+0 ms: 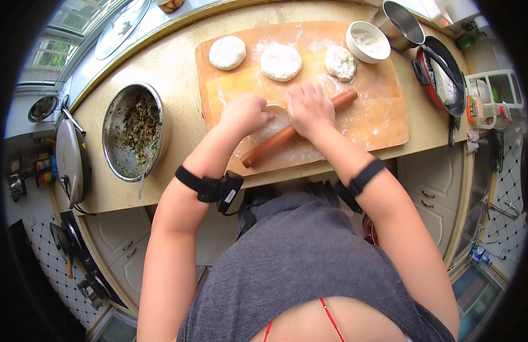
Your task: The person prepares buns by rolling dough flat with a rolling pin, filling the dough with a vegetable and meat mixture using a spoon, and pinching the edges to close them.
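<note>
A sheet of flattened dough (270,129) lies on the floured wooden board (375,124), partly hidden by both hands and the pin. A reddish-brown wooden rolling pin (268,148) crosses it slantwise. Curled over the middle of the pin is my right hand (311,107), its fingertips out of sight. My left hand (246,113) has its fingers bent inward at the dough's far left edge and appears to pinch it. Beyond my hands sit two round, flattened dough pieces, one at the left (227,52) and one in the middle (281,63), plus a smaller rough lump (341,63).
A white bowl of flour (368,42) stands at the board's far right corner, near a metal pot (400,25). Further right is a red-sided pan (430,81) with dough in it. To the left are a steel bowl of chopped filling (137,128) and an electric griddle (71,160).
</note>
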The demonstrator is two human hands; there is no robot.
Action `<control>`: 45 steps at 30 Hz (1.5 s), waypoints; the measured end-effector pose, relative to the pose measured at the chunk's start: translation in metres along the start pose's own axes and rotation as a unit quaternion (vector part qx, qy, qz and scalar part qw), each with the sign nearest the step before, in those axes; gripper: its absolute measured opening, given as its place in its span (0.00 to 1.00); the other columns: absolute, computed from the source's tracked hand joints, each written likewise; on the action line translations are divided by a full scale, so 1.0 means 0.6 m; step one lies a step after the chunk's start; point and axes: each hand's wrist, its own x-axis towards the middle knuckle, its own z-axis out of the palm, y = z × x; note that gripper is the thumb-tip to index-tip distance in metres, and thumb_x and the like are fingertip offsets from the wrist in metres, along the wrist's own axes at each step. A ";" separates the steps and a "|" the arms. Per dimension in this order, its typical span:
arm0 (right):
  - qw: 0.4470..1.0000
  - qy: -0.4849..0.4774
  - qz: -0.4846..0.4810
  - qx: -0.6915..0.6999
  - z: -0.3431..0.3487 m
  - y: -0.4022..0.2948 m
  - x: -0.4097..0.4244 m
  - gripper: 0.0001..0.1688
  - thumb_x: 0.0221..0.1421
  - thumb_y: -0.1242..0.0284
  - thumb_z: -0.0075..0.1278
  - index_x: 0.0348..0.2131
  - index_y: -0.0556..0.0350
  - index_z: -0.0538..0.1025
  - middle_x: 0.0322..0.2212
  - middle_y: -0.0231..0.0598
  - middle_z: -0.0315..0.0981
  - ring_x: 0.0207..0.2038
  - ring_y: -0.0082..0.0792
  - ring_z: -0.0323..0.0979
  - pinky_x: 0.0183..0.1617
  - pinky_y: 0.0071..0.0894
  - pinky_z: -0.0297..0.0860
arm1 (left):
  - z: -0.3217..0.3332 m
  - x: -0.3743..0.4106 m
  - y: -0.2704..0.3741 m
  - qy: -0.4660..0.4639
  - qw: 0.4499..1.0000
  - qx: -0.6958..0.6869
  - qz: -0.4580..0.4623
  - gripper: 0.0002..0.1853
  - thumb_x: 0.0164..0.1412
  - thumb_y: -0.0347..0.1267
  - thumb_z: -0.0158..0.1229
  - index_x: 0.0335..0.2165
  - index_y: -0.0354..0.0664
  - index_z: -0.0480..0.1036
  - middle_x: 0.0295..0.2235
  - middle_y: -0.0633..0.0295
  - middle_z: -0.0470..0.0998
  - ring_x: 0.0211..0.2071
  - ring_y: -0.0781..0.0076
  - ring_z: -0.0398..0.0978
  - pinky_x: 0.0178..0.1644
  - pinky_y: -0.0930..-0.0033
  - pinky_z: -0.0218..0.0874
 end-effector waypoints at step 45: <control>0.999 0.005 -0.040 -0.006 0.007 -0.032 -0.012 0.08 0.46 0.66 0.43 0.28 0.47 0.68 0.29 0.36 0.64 0.37 0.38 0.62 0.42 0.41 0.57 | 0.029 -0.028 -0.066 0.113 0.990 -0.085 -0.030 0.12 0.47 0.36 0.53 0.30 0.40 0.74 0.28 0.54 0.74 0.30 0.61 0.72 0.36 0.66 0.62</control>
